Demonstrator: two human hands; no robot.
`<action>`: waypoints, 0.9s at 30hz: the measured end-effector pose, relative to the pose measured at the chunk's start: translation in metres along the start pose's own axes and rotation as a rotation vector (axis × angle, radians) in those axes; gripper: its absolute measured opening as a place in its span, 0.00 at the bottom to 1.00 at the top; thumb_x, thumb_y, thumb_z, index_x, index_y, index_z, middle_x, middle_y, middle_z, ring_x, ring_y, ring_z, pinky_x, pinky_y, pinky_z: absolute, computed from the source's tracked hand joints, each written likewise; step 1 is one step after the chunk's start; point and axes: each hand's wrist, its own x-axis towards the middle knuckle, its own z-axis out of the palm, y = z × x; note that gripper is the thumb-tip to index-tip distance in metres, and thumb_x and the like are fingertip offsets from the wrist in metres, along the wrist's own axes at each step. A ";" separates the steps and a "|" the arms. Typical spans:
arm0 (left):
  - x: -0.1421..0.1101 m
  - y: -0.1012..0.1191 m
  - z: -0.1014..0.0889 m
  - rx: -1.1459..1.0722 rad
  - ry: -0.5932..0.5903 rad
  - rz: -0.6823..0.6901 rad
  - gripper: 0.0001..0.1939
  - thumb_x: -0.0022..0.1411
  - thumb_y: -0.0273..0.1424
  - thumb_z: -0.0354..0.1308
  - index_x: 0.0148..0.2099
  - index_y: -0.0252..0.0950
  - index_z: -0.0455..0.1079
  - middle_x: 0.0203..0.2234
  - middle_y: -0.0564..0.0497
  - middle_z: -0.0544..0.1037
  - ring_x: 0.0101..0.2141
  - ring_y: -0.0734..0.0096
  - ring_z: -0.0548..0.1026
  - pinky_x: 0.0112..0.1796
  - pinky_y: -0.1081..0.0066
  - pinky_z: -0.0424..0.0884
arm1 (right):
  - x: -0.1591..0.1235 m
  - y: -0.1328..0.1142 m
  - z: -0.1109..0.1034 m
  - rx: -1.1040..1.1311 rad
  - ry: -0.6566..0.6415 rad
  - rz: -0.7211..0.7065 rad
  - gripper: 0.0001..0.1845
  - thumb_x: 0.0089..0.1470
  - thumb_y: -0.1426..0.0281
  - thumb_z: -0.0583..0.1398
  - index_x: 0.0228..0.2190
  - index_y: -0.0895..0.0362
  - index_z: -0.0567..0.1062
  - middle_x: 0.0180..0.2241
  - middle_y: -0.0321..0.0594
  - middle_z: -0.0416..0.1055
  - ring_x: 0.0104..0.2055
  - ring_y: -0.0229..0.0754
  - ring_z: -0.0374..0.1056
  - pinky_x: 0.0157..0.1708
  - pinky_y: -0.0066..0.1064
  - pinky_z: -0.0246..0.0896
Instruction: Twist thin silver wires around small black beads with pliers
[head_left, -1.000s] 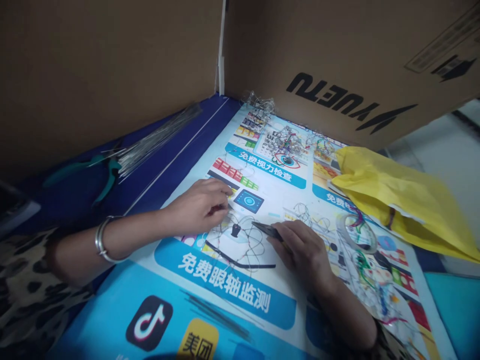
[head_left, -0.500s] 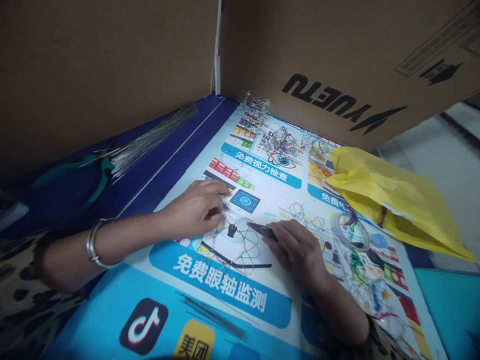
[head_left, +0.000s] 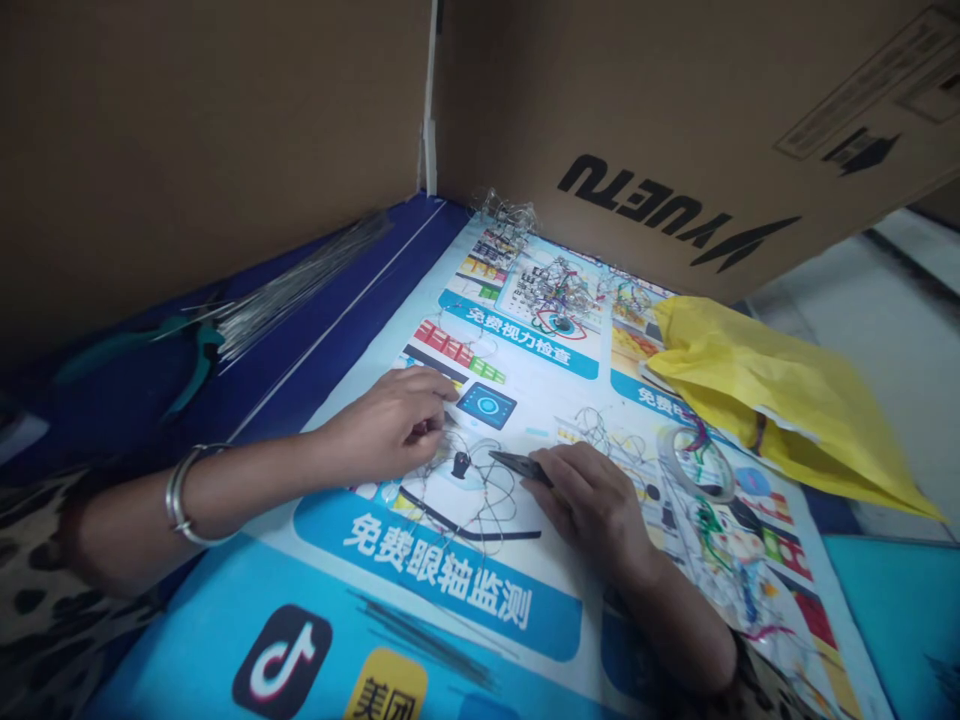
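My left hand (head_left: 397, 420) is closed in a pinch at the left side of a loose tangle of thin wire (head_left: 491, 500); strands of it run to the fingertips. Dark needle-nose pliers (head_left: 517, 462) are gripped in my right hand (head_left: 592, 495), their handles hidden in the palm. The tips point left, over the upper part of the wire loops and apart from my left hand. Small beads seem to sit along the wire, too fine to make out well. Beneath lies a printed poster sheet (head_left: 555, 590).
Teal-handled pliers (head_left: 199, 370) and a bundle of straight wires (head_left: 300, 285) lie at the left. Tangled wire pieces (head_left: 559, 290) sit at the back, before cardboard walls (head_left: 600, 90). To the right are a yellow bag (head_left: 787, 390), a tape roll (head_left: 697, 465) and coloured threads (head_left: 742, 580).
The view has shifted slightly. Both hands keep nearly the same pose, with the pliers still held over the wire loops.
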 end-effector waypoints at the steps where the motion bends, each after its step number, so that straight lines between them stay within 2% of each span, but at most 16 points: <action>1: 0.000 0.000 0.000 -0.003 0.003 0.001 0.06 0.54 0.24 0.51 0.26 0.35 0.64 0.44 0.46 0.73 0.48 0.63 0.68 0.48 0.61 0.62 | 0.000 0.000 0.000 -0.006 -0.003 0.000 0.08 0.55 0.69 0.58 0.37 0.59 0.71 0.32 0.43 0.71 0.33 0.41 0.66 0.32 0.32 0.62; 13: 0.000 0.000 0.001 -0.042 0.033 0.006 0.06 0.53 0.22 0.51 0.26 0.35 0.64 0.42 0.47 0.74 0.46 0.64 0.69 0.46 0.62 0.64 | -0.001 0.000 -0.001 -0.013 -0.043 -0.012 0.09 0.56 0.68 0.57 0.38 0.59 0.70 0.31 0.42 0.71 0.33 0.41 0.65 0.32 0.33 0.61; 21: 0.001 0.001 0.001 -0.065 0.023 -0.022 0.06 0.55 0.25 0.52 0.26 0.35 0.64 0.42 0.46 0.74 0.46 0.63 0.69 0.46 0.62 0.65 | -0.004 0.000 0.003 -0.023 -0.065 0.006 0.09 0.55 0.67 0.57 0.38 0.58 0.71 0.32 0.41 0.71 0.33 0.41 0.65 0.34 0.33 0.60; 27: 0.001 0.002 0.001 -0.068 0.043 0.010 0.05 0.54 0.23 0.51 0.26 0.35 0.64 0.41 0.46 0.74 0.45 0.64 0.70 0.45 0.62 0.66 | -0.004 0.001 0.002 -0.029 -0.064 -0.001 0.08 0.56 0.67 0.57 0.38 0.57 0.70 0.32 0.42 0.71 0.34 0.41 0.65 0.34 0.33 0.60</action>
